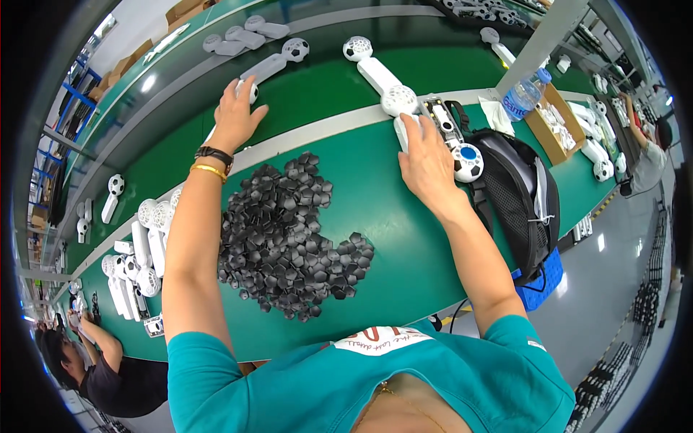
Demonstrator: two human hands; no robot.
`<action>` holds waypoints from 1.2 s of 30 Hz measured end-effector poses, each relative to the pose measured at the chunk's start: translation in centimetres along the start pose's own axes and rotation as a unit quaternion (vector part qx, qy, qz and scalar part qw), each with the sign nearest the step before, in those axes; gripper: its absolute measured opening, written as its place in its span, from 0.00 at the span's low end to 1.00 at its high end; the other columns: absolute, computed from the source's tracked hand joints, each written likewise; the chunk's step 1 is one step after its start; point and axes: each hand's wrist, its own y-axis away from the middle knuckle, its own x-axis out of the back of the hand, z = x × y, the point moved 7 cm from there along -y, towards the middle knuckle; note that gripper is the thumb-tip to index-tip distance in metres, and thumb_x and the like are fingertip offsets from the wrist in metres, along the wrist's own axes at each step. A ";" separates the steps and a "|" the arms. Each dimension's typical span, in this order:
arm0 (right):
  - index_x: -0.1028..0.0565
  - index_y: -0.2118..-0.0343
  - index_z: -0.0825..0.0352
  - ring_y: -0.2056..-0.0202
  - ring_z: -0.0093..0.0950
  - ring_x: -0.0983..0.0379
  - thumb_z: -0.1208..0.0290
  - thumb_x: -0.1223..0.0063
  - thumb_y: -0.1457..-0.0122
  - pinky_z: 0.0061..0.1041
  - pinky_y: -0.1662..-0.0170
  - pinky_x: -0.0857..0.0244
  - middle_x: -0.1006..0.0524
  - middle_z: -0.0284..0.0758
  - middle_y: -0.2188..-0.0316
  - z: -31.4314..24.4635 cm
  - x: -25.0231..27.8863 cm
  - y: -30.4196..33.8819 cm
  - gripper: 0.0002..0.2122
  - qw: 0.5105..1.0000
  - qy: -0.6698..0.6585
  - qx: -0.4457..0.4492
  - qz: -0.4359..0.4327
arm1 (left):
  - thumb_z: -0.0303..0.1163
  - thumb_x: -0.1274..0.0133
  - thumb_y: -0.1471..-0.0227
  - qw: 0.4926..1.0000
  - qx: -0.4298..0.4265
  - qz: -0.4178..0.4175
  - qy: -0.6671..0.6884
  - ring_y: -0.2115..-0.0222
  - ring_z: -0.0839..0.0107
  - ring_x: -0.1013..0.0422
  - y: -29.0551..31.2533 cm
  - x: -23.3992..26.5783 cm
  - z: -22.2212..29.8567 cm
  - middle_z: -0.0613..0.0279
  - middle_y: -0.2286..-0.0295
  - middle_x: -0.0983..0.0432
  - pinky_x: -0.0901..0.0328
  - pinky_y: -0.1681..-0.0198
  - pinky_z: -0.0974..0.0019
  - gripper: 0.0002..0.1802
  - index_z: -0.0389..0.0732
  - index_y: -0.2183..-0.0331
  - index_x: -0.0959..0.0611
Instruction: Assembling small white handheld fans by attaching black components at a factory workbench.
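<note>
Over the green conveyor at the far left, my left hand (pixel 234 115) is curled round a white handheld device with a soccer-ball head (pixel 253 92). Most of its handle is hidden under the palm. My right hand (pixel 429 162) grips the white handle of another ball-headed device (pixel 399 101), whose latticed head points away from me across the metal rail. Right beside these fingers lies an opened device (pixel 442 119) with inner parts showing, and a soccer-ball head with a blue disc (pixel 468 162). Between my forearms spreads a heap of small black pentagon pieces (pixel 278 238) on the green table.
More ball-headed devices (pixel 375 72) lie on the conveyor, and a pile of them (pixel 148 245) sits left of my forearm. At right are a black backpack (pixel 516 195), a water bottle (pixel 527 94) and a cardboard box (pixel 554 130). Co-workers sit at both sides.
</note>
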 end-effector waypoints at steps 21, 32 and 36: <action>0.23 0.60 0.65 0.60 0.36 0.27 0.74 0.39 0.50 0.28 0.58 0.31 0.22 0.35 0.64 -4.2 3.5 6.5 0.13 0.890 -0.443 0.028 -0.107 | 0.49 0.50 0.44 0.741 0.171 -0.299 0.576 0.69 0.69 0.25 20.5 7.6 11.4 0.58 0.67 0.24 0.27 0.73 0.68 0.29 0.32 0.53 0.24; 0.21 0.65 0.64 0.57 0.35 0.29 0.75 0.42 0.49 0.32 0.57 0.32 0.25 0.38 0.58 -9.3 0.3 9.6 0.07 0.904 -0.229 0.359 -0.030 | 0.48 0.60 0.37 0.602 0.246 -0.083 0.755 0.65 0.66 0.24 25.4 8.4 10.8 0.56 0.64 0.25 0.26 0.75 0.67 0.30 0.31 0.47 0.32; 0.20 0.65 0.65 0.56 0.34 0.29 0.76 0.42 0.48 0.29 0.57 0.31 0.24 0.39 0.57 -4.4 -0.1 6.6 0.07 0.936 -0.295 0.191 -0.011 | 0.48 0.61 0.37 0.619 0.259 -0.081 0.737 0.65 0.66 0.24 26.1 8.5 10.4 0.56 0.64 0.25 0.26 0.74 0.67 0.30 0.31 0.47 0.32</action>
